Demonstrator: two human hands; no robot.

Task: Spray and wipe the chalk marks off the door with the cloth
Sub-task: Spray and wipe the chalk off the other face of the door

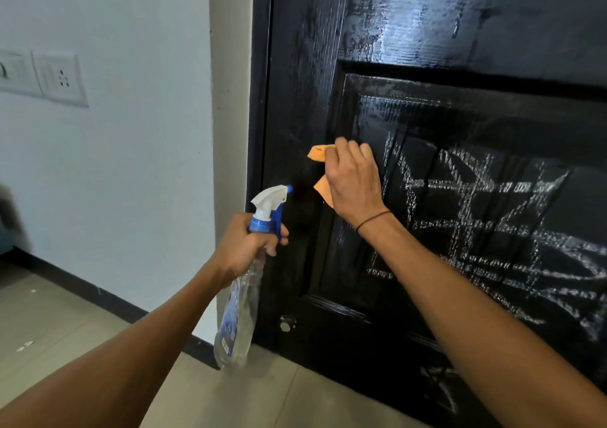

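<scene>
Black door [427,50] gleams wet and clean across its upper panel. Chalk marks [486,230] cover the lower panel, thick to the right; most wiping is left. Right hand [353,181] presses the orange cloth [320,153] at the marks' left edge. Left hand [244,247] grips the spray bottle [238,312], nozzle toward the door.

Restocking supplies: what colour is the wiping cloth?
Orange cloth, pressed on the door by the right hand; head view.

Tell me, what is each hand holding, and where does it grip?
The left hand grips the spray bottle round its neck below the trigger. The right hand presses the orange cloth against the door.
</scene>
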